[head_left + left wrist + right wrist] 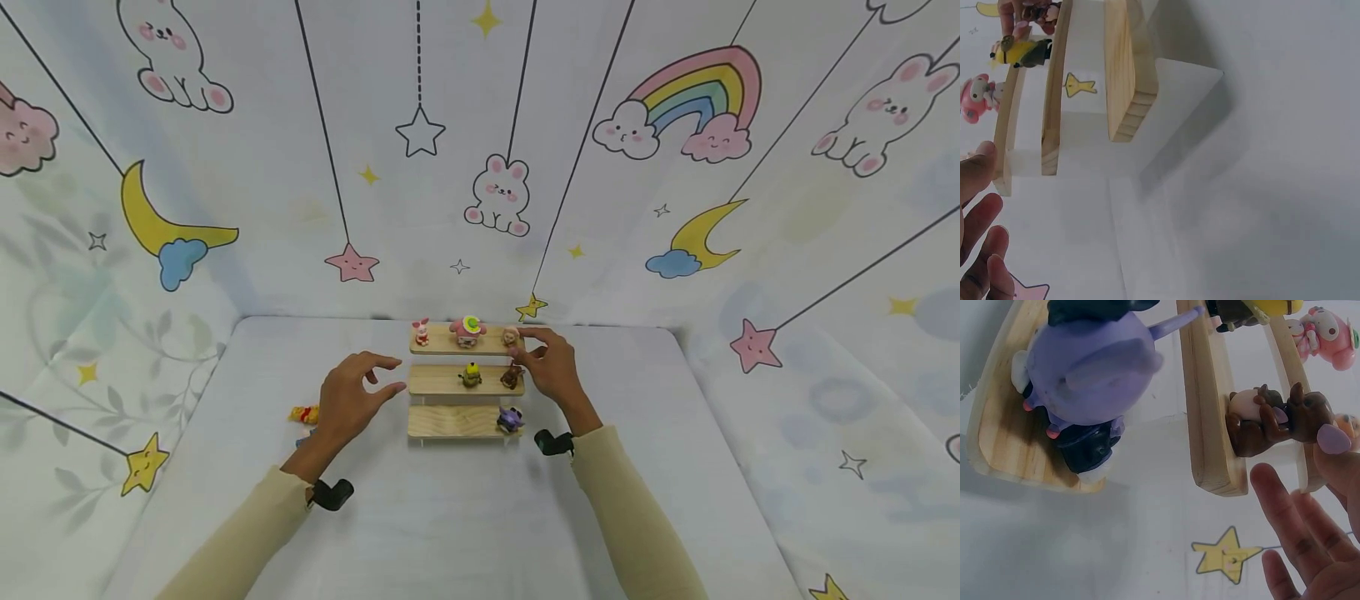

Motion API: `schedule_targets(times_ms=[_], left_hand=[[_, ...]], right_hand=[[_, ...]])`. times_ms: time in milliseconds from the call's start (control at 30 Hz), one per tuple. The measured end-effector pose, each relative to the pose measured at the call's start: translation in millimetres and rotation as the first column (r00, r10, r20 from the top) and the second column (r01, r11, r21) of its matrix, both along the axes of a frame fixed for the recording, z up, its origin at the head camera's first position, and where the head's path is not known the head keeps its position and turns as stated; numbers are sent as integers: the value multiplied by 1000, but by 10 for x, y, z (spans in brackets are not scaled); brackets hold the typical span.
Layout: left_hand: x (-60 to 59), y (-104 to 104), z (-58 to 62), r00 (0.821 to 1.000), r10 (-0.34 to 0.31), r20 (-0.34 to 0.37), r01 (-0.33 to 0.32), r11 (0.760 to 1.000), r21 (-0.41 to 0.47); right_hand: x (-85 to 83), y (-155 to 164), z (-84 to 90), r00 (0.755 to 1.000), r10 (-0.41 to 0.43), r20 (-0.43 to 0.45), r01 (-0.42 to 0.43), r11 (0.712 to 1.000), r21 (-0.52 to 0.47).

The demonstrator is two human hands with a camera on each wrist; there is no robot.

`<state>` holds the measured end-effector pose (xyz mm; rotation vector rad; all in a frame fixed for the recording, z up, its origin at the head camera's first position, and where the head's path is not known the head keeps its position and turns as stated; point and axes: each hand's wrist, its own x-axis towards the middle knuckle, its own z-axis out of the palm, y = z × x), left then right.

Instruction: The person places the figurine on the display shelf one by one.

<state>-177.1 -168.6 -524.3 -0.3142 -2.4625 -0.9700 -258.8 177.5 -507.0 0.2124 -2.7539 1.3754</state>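
On the white table (450, 517) stands a three-tier wooden shelf (457, 422). Top tier: three figures, a small pink bunny (422, 332) at left, a pink round-headed figure (468, 330) in the middle, a small tan figure (511, 336) at right. Middle tier: two, a yellow figure (471, 374) at centre and a brown figure (512, 377) at the right end. Bottom tier: one purple figure (510, 419), right end. Off the shelf, one orange-yellow figure (303, 413) lies on the table just left of the left hand (351, 400). Right hand (552, 364) sits at the shelf's right end, fingers loosely spread, fingertips beside the tan figure; whether they touch it cannot be told. Brown figure lies just below those fingers (1300, 531). Left hand hovers beside the shelf's left end, thumb and forefinger curved toward each other with a gap, holding nothing.
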Motion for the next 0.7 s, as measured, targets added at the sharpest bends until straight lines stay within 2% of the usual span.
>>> schedule_targets(times_ms=[300,700], left_hand=[[97,-236,-56,998,56,-18,-56,998,-21],[204,-631,-200,989,146,-5,-146,987,-60]], right_hand=[[6,0,-3,1000,-9,17,9,1000,13],[11,-8,6,1000,-18,20,18,1000,21]])
